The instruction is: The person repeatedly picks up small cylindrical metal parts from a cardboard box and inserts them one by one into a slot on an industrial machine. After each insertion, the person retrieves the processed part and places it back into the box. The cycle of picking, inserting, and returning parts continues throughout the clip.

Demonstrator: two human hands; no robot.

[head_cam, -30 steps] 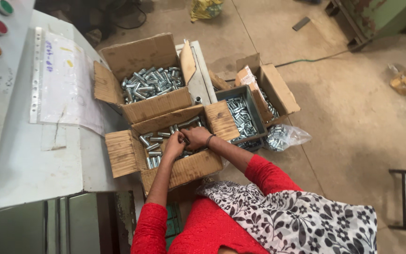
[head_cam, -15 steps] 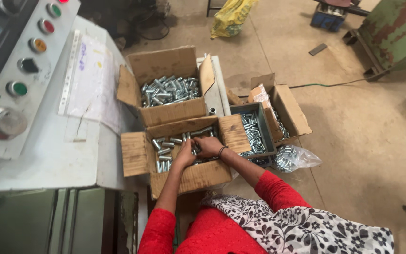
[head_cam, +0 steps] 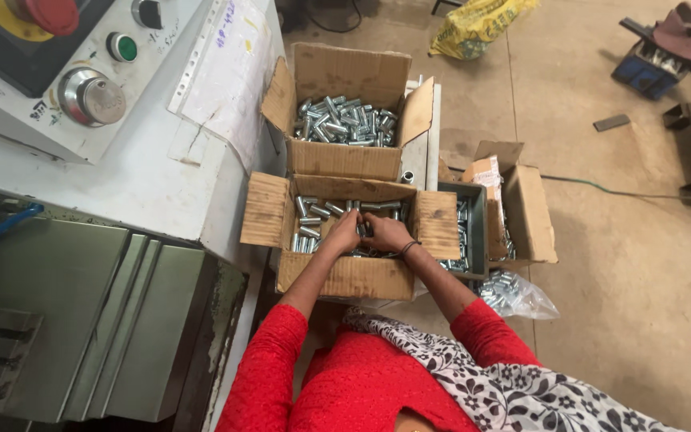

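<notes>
Both hands in the near cardboard box [head_cam: 345,276]

Left hand [head_cam: 344,234] and right hand [head_cam: 385,233] meet, fingers curled around small steel cylinders [head_cam: 311,217] lying directly beneath them.

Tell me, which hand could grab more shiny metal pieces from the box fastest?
Probably left. The left hand rests over the loose metal pieces filling that side of the near box; the right hand sits mid-box, apparently already gripping some.

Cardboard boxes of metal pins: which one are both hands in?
The near box, closest to the person. Left hand and right hand meet inside it; the far box sits untouched.
</notes>
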